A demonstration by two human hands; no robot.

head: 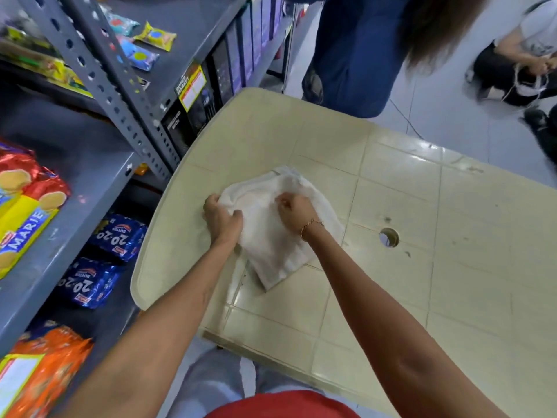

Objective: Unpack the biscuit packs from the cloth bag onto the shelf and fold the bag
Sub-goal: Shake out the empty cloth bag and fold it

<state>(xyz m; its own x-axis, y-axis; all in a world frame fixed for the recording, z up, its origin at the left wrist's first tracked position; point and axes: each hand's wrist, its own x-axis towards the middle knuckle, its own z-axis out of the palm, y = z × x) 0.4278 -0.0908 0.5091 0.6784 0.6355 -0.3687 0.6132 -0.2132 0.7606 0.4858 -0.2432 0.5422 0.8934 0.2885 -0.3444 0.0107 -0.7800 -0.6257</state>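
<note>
A white cloth bag [271, 233] lies partly folded on a cream plastic table [422, 206]. My left hand [221, 220] grips the bag's left edge, fingers curled round the cloth. My right hand [297, 211], with a bracelet on the wrist, pinches a fold near the bag's middle. Biscuit packs lie on the grey metal shelf [90, 176] at my left: red and yellow Marie packs [27, 206], blue 20-20 packs [120, 236] one level lower, and an orange pack [42, 366] near the bottom left.
Dark boxes [193, 104] stand on the shelf's lower level beside the table's far left corner. A person in blue [355, 49] stands past the table's far edge, and another person [521, 55] crouches on the floor at the upper right. The table has a round hole [388, 237].
</note>
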